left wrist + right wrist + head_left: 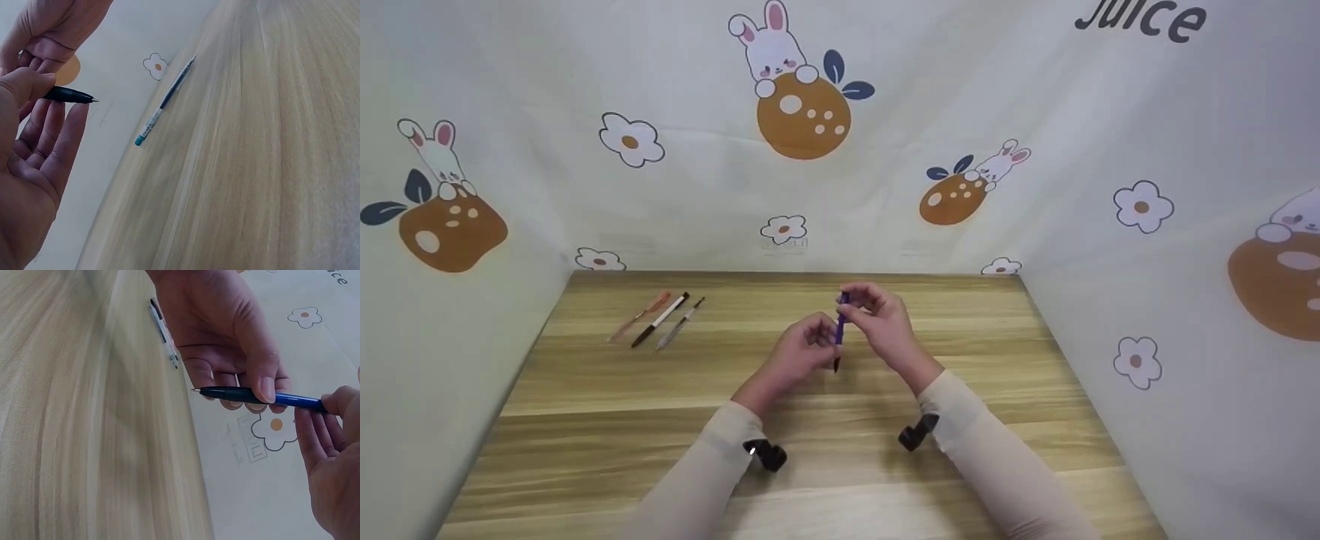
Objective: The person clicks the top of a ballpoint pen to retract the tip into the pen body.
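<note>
Both hands hold one blue pen [841, 328] over the middle of the wooden table. My left hand [801, 349] pinches its dark front part between thumb and fingers, close behind the tip. The rear end is pinched by my right hand [883, 322]. In the right wrist view the pen [230, 394] lies nearly level across the picture, its metal point bare and aimed left. From the left wrist, only the dark front part of the pen [72, 95] shows; the rest is hidden behind the left thumb.
Three pens lie side by side at the table's far left: an orange one [640, 316], a white one with dark ends [660, 320] and a clear one [681, 323]. Printed cloth walls [697, 195] border the wooden table [607, 450] at the back and sides.
</note>
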Tool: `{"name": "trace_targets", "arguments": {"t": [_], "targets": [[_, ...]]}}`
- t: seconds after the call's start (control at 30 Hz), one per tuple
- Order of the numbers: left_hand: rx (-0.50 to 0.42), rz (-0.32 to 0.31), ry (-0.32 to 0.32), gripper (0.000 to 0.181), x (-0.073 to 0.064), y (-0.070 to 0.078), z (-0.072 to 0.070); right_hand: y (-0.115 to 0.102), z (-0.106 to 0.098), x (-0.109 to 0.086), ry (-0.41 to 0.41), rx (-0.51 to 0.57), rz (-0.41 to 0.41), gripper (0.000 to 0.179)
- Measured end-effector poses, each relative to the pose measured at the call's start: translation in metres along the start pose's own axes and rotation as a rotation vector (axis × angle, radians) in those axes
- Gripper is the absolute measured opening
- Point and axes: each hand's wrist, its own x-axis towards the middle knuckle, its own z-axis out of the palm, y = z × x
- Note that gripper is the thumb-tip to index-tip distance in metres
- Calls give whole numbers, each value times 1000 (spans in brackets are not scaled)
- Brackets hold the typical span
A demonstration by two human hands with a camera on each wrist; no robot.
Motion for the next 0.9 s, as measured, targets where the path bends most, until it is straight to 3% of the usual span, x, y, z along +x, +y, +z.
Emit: {"name": "trace_targets", "arguments": {"t": [0.27,0.57,0.9], "targets": [[25,-4,-22,17,0,0,-3,4,2,1,14,3,-5,33],[43,-67,-42,15,-2,-1,-12,15,5,2,32,40,23,34],[187,-99,-18,14,-5,0,-31,31,22,10,123,132,107,33]]}}
